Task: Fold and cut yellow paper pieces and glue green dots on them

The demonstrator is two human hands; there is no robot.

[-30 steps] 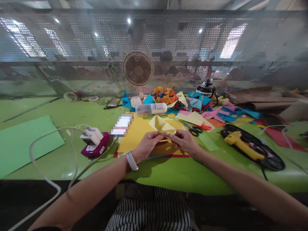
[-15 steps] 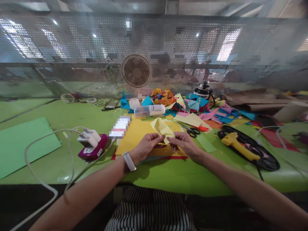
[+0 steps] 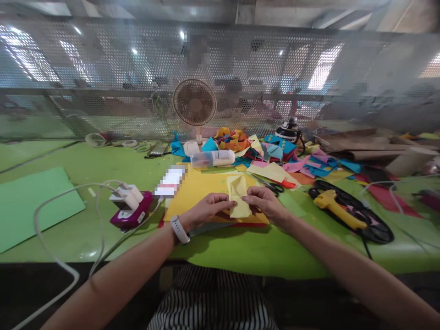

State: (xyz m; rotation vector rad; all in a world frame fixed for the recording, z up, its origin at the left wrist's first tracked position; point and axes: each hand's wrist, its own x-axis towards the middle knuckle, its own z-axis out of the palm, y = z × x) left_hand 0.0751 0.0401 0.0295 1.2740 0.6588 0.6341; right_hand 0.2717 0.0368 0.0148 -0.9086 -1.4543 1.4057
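Note:
A folded piece of pale yellow paper (image 3: 238, 197) lies over a darker yellow sheet (image 3: 199, 190) on the green table (image 3: 103, 229). My left hand (image 3: 208, 208) pinches its left edge and my right hand (image 3: 263, 204) pinches its right edge, fingers closed on the paper. A white watch sits on my left wrist. The paper stands nearly flat, its long side pointing away from me.
Scissors (image 3: 275, 187) lie just beyond my right hand. A yellow glue gun (image 3: 338, 211) rests on a black mat at right. A clear bottle (image 3: 213, 158), a small fan (image 3: 195, 103) and a heap of coloured paper scraps (image 3: 275, 153) lie behind. A purple power strip (image 3: 130, 208) with white cables is at left.
The yellow paper was held raised and tilted between my hands; it has come down flatter onto the yellow sheet and turned lengthwise. Both hands lowered with it.

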